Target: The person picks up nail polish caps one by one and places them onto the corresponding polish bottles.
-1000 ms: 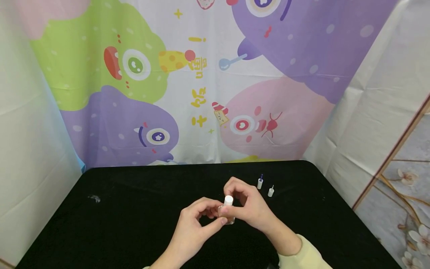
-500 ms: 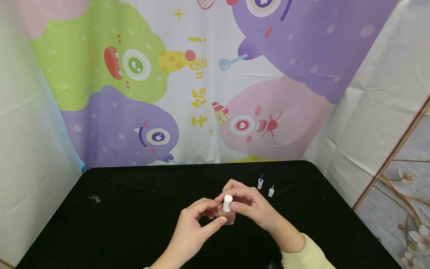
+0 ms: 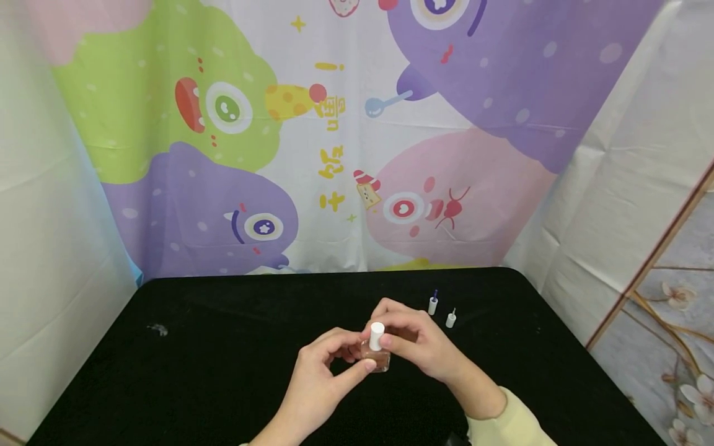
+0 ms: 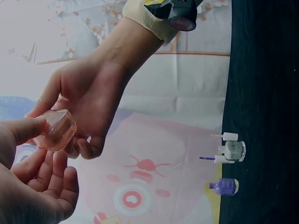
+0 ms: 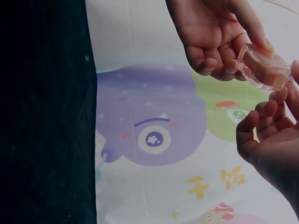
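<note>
In the head view my left hand point(image 3: 323, 371) pinches a small clear nail polish bottle point(image 3: 377, 360) with pinkish-brown polish, thumb in front and fingers behind. Its tall white cap point(image 3: 377, 336) is on and tilts slightly. My right hand point(image 3: 418, 339) pinches the cap, thumb at its right side and fingers curled behind it. The left wrist view shows the bottle's glass base point(image 4: 58, 133) raised off the table between both hands. From the right wrist view the bottle point(image 5: 264, 69) also appears held up, its cap hidden.
Beyond my right hand on the black table point(image 3: 195, 371) stand a white cap with a purple brush point(image 3: 432, 305) and another white brush cap point(image 3: 450, 319). The left wrist view also shows a purple bottle point(image 4: 225, 186) and a clear bottle point(image 4: 234, 150). A cartoon curtain point(image 3: 346, 241) hangs behind.
My right thumb has moved from across the front of the bottle to the cap's right side, and the right fingers have shifted left behind the cap. The left hand keeps its hold.
</note>
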The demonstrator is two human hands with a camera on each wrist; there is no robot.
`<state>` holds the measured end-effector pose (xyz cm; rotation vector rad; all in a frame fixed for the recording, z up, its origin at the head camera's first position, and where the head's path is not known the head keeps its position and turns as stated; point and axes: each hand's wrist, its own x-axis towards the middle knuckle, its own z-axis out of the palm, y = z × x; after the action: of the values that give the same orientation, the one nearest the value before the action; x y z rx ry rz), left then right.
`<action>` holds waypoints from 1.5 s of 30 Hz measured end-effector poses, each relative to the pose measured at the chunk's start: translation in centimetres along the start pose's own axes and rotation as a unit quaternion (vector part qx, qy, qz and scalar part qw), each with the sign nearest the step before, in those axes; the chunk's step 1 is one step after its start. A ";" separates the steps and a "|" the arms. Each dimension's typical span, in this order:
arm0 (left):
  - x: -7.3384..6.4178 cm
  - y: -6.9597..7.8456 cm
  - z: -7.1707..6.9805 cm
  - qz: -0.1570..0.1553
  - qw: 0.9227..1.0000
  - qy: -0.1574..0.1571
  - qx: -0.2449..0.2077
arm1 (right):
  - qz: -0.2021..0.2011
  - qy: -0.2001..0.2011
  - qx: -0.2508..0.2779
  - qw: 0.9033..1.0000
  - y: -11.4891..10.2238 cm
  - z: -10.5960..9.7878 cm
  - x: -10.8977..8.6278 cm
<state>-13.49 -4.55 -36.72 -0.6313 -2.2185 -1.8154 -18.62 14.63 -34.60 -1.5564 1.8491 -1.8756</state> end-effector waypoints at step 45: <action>0.0 0.0 -0.1 -0.003 1.000 -0.010 0.006 | 0.031 0.003 0.000 1.000 -0.1 -0.3 0.0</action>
<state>-13.50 -4.62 -36.66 -0.6443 -2.2451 -1.8052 -18.73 14.85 -34.49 -1.4770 1.8770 -1.8553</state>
